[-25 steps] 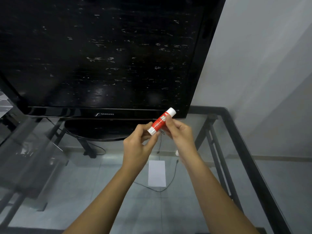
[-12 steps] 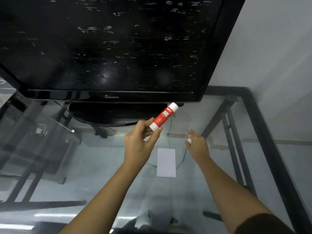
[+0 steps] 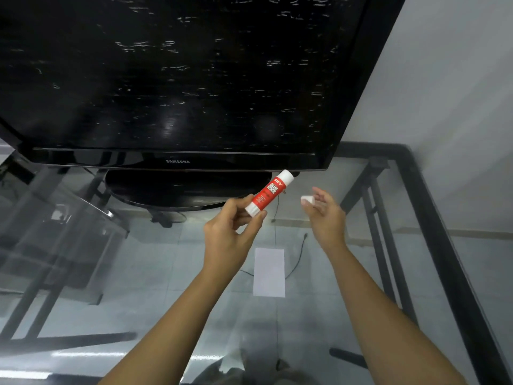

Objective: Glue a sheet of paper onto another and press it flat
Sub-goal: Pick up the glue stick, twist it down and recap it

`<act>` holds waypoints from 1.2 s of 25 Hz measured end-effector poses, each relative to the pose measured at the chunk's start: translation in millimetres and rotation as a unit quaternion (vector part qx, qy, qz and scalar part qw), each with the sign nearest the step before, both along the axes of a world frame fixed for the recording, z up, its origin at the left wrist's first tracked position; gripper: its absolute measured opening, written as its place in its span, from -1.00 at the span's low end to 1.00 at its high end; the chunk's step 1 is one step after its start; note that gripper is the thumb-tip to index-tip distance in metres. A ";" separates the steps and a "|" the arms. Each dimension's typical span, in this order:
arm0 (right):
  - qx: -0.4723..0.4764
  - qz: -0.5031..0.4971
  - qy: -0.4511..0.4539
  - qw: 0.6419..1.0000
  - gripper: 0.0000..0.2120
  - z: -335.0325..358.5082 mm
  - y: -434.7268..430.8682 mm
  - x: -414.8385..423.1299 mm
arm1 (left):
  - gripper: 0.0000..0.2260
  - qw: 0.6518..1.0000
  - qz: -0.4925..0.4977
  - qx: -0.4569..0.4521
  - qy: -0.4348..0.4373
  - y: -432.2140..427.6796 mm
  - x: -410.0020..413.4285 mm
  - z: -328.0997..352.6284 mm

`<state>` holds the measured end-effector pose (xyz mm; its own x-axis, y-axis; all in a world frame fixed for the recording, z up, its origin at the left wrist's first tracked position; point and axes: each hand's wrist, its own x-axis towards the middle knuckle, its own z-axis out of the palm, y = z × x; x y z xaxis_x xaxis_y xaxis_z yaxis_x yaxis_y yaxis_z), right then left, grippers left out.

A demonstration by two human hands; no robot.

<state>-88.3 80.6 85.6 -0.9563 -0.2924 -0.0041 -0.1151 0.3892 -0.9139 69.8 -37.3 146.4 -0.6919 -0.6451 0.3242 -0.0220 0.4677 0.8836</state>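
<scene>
A red and white glue stick (image 3: pixel 268 193) is held tilted above the glass table, my left hand (image 3: pixel 231 234) gripping its lower end. To its right, my right hand (image 3: pixel 324 215) pinches a small white cap (image 3: pixel 307 200) between the fingertips, apart from the stick. A small white sheet of paper (image 3: pixel 269 272) lies flat on the glass table (image 3: pixel 166 273) below and between my hands. Only this one sheet is visible.
A large black television (image 3: pixel 177 79) on an oval stand (image 3: pixel 180 190) fills the back of the table. The table's black metal frame (image 3: pixel 433 218) runs along the right, next to a grey wall. A thin cable (image 3: pixel 297 259) shows near the paper.
My right hand has pulled the white cap off the glue stick and moved away to the right. The left hand keeps the stick. The view has shifted slightly downward.
</scene>
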 end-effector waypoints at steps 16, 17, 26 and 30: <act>-0.181 0.100 -0.044 0.977 -0.73 120.7 37.6 39.1 | -0.70 0.992 -0.123 -0.012 0.010 10.4 -8.7 30.1; -0.181 0.101 -0.040 0.977 -0.74 118.9 36.1 41.9 | -0.70 0.993 -0.120 -0.009 0.010 11.2 -7.6 30.1; -0.247 0.103 -0.109 0.957 -0.43 99.0 17.9 59.1 | -0.76 0.991 -0.118 0.052 0.026 9.1 -3.7 19.4; -0.194 0.085 -0.207 0.955 -0.68 60.3 7.4 62.4 | -0.60 0.988 -0.133 -0.010 -0.079 2.1 -10.0 -21.4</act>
